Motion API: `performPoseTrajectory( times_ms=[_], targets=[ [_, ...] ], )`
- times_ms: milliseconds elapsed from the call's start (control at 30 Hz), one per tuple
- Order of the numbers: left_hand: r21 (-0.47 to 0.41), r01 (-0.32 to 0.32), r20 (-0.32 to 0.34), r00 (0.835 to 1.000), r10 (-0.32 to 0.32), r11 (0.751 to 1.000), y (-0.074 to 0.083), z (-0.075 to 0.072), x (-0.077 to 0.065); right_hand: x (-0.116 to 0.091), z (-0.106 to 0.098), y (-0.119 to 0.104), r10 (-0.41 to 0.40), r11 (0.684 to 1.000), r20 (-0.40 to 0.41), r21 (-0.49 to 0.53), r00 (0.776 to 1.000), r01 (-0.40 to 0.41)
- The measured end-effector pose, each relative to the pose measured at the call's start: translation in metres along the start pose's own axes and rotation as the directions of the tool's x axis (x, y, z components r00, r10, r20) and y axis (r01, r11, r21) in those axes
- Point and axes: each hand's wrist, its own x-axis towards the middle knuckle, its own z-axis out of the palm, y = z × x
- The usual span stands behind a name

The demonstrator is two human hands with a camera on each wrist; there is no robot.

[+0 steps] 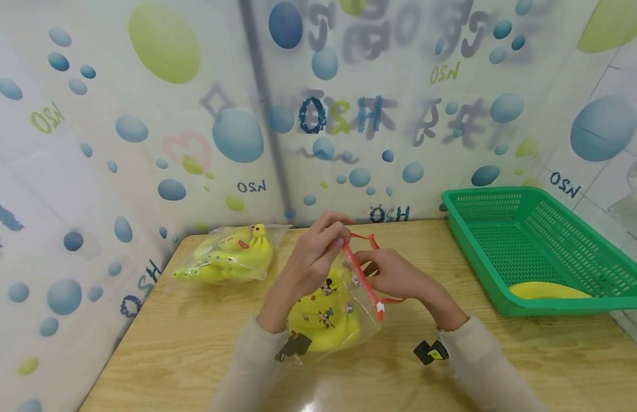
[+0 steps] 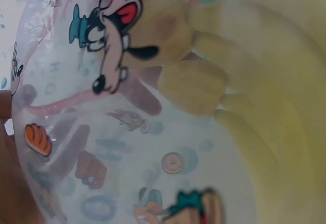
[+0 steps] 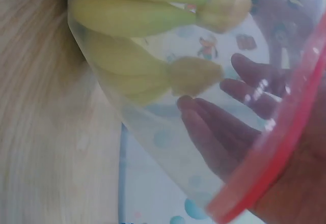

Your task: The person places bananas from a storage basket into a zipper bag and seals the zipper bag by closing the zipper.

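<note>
A clear zip bag [image 2: 173,132] printed with cartoon figures stands on the table, with yellow bananas [image 1: 323,339] inside it. My left hand [image 1: 315,252] grips the top corner of the bag by its red zip edge [image 1: 361,273]. Through the parted mouth, my right hand [image 1: 393,273] reaches inside. In the right wrist view its fingers [image 3: 214,137] are spread and fairly straight behind the clear plastic, close to the stems [image 3: 196,76] of the bananas. The left wrist view shows mostly the bag's printed side, and no left fingertips.
Another clear bag [image 1: 231,257] of bananas lies at the back left of the wooden table [image 1: 179,349]. At the right stands a green plastic basket [image 1: 480,260] with a yellow banana [image 1: 550,290] in it. A patterned curtain [image 1: 323,171] hangs behind the table.
</note>
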Motion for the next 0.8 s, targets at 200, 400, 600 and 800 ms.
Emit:
performPoseTrajectory(
  times_ms=[200, 400, 600, 800],
  targets=[
    [0.007, 0.008, 0.004, 1.0, -0.008, 1.0, 0.002, -0.001, 0.0, -0.008, -0.014, -0.001, -0.039, 0.999, -0.073, -0.007, 0.997, 0.039],
    [0.008, 0.01, 0.005, 1.0, -0.01, 1.0, 0.003, -0.001, -0.001, -0.027, -0.038, -0.002, -0.05, 0.999, -0.141, 0.012, 0.989, 0.052],
    [0.004, 0.023, 0.011, 1.0, -0.023, 1.0, 0.001, -0.002, -0.005, -0.05, -0.082, -0.007, 0.008, 0.995, -0.17, -0.094, 0.985, -0.025],
    [0.003, 0.025, 0.01, 1.0, -0.025, 1.0, -0.001, -0.003, -0.005, -0.064, -0.131, 0.002, 0.077, 0.926, -0.144, -0.358, 0.987, -0.124]
  ],
)
